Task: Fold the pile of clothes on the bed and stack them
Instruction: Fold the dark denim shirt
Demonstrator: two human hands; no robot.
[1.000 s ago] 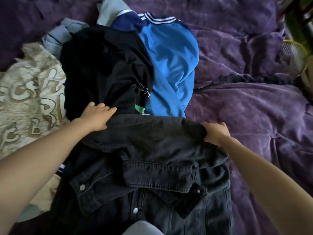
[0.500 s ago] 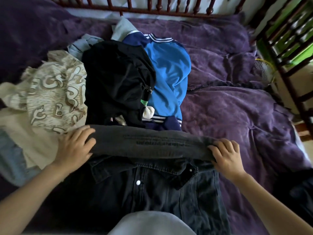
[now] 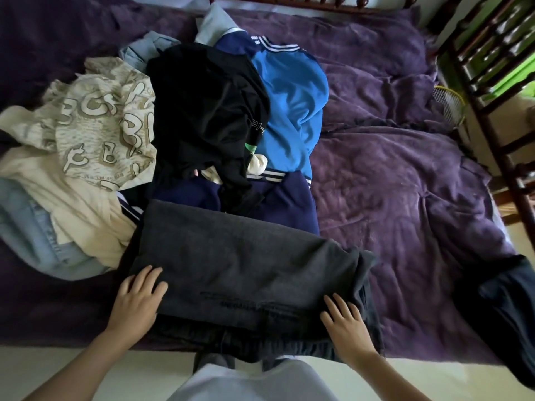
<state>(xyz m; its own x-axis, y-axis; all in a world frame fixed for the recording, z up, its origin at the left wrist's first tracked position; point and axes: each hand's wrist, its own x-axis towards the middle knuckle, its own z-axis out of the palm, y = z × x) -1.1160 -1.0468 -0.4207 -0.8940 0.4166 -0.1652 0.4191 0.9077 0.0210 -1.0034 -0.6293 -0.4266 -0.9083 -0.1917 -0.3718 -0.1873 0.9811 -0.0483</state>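
The bed (image 3: pixel 405 198), under a rumpled purple cover, fills most of what we see; its far rail and right side are cut off by the frame. The unfolded pile (image 3: pixel 179 198) lies on its left and middle. A black garment (image 3: pixel 202 111) is on top, half burying a blue jersey (image 3: pixel 289 105). Left of it lie a cream patterned garment (image 3: pixel 104 123) and pale denim (image 3: pixel 29 227) that runs off the left edge. How many pieces lie beneath, we cannot tell. Nearest us, at the bed's front edge, the dark grey jacket (image 3: pixel 237 256) lies folded into a flat rectangle, with its lower layers showing only as a dark strip. Our left hand (image 3: pixel 139 302) lies flat, fingers straight, on its near left corner. Our right hand (image 3: pixel 344 322) lies likewise on its near right corner.
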